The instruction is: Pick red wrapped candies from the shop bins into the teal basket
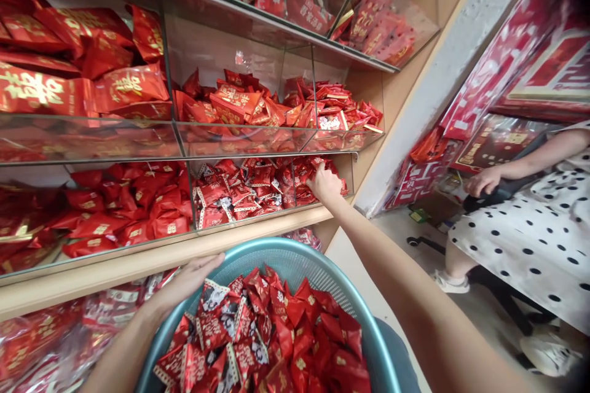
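A teal plastic basket [375, 325] filled with small red candy packets [276, 325] is in front of me at the bottom. Some packets are shiny plain red with gold print, others have white patterned edges. My left hand [198, 273] lies along the basket's left rim with its fingers stretched out. My right hand [326, 184] reaches into the right-hand compartment of the lowest glass-fronted shelf, at the red packets [304, 187] there. Its thumb and forefinger are apart; the other fingers are partly hidden. I see no packet in its grasp.
Glass-fronted shelves [249, 135] hold red packets in several compartments, with larger ones [50, 89] at left. A wooden ledge [124, 264] runs below, over more bagged goods [41, 344]. At right, a person in a dotted dress [530, 245] sits near a wheeled base [424, 242].
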A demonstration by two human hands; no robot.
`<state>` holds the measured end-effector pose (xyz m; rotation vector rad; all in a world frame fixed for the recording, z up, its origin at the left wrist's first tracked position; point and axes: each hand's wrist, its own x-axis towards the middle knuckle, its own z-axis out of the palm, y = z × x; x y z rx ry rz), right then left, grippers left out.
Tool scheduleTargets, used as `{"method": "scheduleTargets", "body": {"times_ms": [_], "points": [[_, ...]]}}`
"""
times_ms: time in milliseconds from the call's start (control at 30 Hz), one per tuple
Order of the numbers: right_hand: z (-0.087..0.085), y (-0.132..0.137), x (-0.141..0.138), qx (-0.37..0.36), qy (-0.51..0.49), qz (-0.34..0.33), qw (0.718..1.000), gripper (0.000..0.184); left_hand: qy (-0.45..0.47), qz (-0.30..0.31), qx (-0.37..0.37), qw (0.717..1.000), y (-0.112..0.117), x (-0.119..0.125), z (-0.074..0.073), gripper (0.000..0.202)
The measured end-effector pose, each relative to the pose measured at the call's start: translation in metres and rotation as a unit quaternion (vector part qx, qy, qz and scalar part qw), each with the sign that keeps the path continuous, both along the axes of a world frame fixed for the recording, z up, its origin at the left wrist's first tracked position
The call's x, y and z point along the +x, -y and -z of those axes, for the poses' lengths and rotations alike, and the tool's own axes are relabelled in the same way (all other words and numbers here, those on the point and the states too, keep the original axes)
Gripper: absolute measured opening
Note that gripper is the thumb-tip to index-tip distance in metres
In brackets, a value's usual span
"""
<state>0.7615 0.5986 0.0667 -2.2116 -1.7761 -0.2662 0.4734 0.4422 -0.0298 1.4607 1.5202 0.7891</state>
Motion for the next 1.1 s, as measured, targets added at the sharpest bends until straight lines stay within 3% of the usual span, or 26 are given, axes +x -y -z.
{"method": "scheduleTargets", "body": {"times_ms": [433,700,867,1100], "points": [[0.001,0.006,0.011,0.04,-0.081,-0.015,0.996,0.054,0.013,0.008,-0.017,1.0,-0.005,-0.005,0.012,0.053],[0.007,0.018,0.014,0.041,-0.074,-0.032,0.996,0.042,0.0,0.01,-0.003,1.0,-0.001,-0.003,0.004,0.051],[0.008,0.019,0.013,0.021,-0.102,-0.023,0.994,0.03,-0.009,0.012,-0.002,1.0,0.001,-0.002,0.0,0.053],[0.01,0.017,0.012,0.042,-0.173,-0.026,0.984,0.029,0.003,0.01,-0.003,1.0,0.002,0.001,-0.002,0.054]]}}
